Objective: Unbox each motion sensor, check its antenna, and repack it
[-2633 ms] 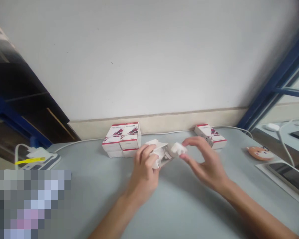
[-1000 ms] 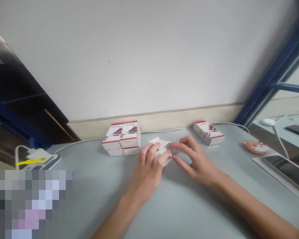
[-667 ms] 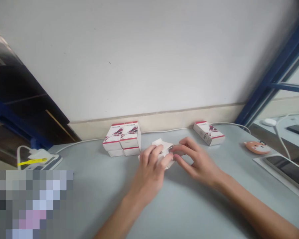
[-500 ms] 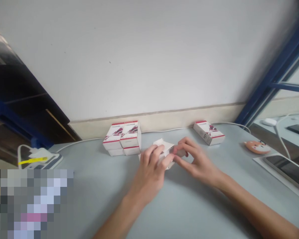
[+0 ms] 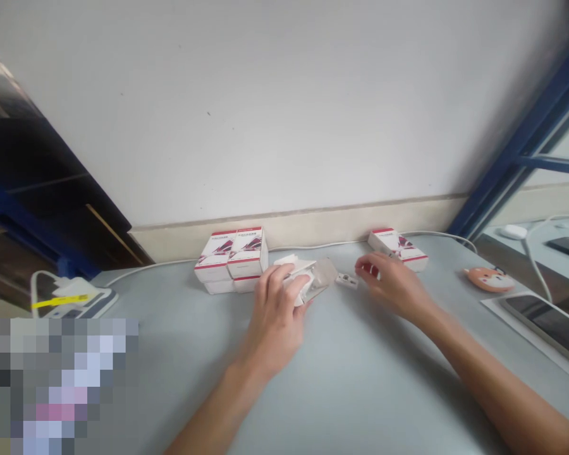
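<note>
My left hand (image 5: pixel 279 309) is wrapped round a small opened white box (image 5: pixel 298 297), its fingers over the top. Clear, crinkled plastic wrapping (image 5: pixel 325 273) sticks out of the box's right end. Just beyond it is a small flat whitish piece (image 5: pixel 347 280) with dark marks, reaching toward my right hand (image 5: pixel 391 281). The right thumb and fingers are pinched at that piece's far end; the exact contact is blurred.
Several white-and-red boxes (image 5: pixel 232 256) stand stacked by the wall. Another such box (image 5: pixel 403 249) lies behind my right hand. At right are an orange animal-face object (image 5: pixel 489 279) and a phone (image 5: pixel 550 328); a power strip (image 5: pixel 83 306) is at left.
My right hand has drawn away to the right from the box. The plastic wrapping and the flat marked piece now show between the hands. My left hand has shifted slightly left.
</note>
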`<state>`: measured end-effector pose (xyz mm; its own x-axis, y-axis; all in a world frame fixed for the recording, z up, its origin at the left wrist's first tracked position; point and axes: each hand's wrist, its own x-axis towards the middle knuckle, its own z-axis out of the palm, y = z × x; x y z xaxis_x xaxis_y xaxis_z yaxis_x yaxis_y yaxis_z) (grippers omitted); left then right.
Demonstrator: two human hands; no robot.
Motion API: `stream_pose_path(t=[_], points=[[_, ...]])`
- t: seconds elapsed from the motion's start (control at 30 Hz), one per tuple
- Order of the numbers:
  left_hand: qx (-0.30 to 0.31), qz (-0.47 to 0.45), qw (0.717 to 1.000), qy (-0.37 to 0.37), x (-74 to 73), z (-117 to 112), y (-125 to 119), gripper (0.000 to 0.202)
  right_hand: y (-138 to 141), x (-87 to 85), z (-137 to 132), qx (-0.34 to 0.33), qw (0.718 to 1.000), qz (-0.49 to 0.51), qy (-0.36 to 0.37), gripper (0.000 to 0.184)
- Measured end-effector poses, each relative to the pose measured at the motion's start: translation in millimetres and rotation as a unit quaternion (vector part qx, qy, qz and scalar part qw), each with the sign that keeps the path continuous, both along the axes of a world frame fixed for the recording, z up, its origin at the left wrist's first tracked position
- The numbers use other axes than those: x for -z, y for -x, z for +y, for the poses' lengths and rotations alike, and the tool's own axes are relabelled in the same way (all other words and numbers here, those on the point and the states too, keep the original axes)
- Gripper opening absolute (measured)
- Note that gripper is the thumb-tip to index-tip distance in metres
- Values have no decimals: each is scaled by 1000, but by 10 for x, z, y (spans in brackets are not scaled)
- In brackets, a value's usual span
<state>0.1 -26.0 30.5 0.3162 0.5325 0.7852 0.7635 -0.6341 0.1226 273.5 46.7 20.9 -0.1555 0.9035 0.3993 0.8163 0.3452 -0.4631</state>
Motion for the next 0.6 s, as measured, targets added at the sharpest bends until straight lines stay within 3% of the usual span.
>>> stream_pose_path(t=[0.17, 0.37, 0.47, 0.6], points=[[8, 4, 1000, 9, -4, -17, 2, 52, -84, 168, 78, 12, 998, -53, 29, 19], [11, 16, 1000, 15, 11, -22, 15, 55, -5, 100, 29, 28, 999, -32, -24, 20], [9, 20, 1000, 16, 6, -30, 12, 57, 55, 31, -26, -24, 998, 22, -62, 18], [4, 31, 999, 10, -20, -51, -6, 56, 159, -75, -164, -148, 987, 38, -54, 19]])
